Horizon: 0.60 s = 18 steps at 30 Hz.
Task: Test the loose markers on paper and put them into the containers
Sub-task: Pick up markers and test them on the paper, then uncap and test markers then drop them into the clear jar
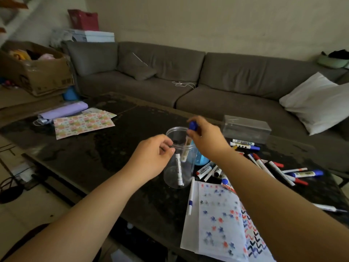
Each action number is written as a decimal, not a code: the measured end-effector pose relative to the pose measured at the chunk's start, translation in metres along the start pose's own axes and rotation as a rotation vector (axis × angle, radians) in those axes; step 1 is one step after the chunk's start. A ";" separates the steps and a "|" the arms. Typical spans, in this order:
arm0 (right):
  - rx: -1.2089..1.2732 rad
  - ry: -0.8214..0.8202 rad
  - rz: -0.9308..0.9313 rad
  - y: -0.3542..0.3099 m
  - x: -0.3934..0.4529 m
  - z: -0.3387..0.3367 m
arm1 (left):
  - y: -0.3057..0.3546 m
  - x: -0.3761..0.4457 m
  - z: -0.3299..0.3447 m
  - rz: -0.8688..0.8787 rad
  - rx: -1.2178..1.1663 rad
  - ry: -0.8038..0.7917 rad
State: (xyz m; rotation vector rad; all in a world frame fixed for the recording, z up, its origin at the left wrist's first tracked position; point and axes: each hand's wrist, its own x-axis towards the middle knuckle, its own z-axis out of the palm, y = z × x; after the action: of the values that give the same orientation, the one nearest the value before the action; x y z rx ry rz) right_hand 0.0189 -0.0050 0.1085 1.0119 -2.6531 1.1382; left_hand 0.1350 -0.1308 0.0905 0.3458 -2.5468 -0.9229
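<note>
Closest to the camera there's the test paper (213,220) lying on the dark bench (105,159), covered in little blue, red and grey blotches, with a zigzag-patterned sheet (253,237) poking out from under its right side. A thin white pen with a blue band (190,197) lies along the paper's left edge.

Just past that is the clear plastic jar (179,157), standing upright. One white marker with a black cap (179,170) is already inside, leaning cap-down against the wall. The left hand (151,157) has its grip on the jar's rim, thumb and fingers curled around the near edge. The right hand (205,138) is over the jar's mouth, pinching a blue-capped marker (188,140) by its top end, with the lower end down inside the jar. It's a bit blurry, so I can't tell whether it touches the bottom.

To the right of the jar there's a loose pile of markers (272,167) with red, blue and black caps scattered on the bench, and something light blue (201,159) sits right behind the jar. Further back is a clear rectangular box (247,129), plus patterned paper (83,123) and a purple roll (64,111) off to the far left. Behind it all is a grey sofa (188,76) with a white pillow (317,103).
</note>
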 end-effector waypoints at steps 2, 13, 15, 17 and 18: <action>-0.079 -0.056 0.011 0.006 -0.001 0.008 | -0.006 -0.003 0.006 -0.012 0.007 -0.023; -0.115 -0.001 0.196 0.075 -0.073 -0.022 | -0.013 -0.027 0.068 -0.036 0.017 -0.149; -0.132 -0.046 0.249 0.091 -0.094 -0.026 | -0.014 -0.030 0.084 -0.046 0.068 -0.151; -0.155 -0.101 0.278 0.102 -0.113 -0.026 | -0.017 -0.034 0.101 -0.082 0.146 -0.194; -0.157 -0.119 0.281 0.105 -0.122 -0.025 | -0.018 -0.036 0.109 -0.106 0.187 -0.221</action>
State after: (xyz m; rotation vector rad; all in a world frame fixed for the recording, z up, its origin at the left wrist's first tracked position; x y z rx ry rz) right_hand 0.0458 0.1309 0.0235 0.7185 -2.9970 0.9161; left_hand 0.1191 -0.0708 -0.0080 0.4601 -2.8517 -0.7994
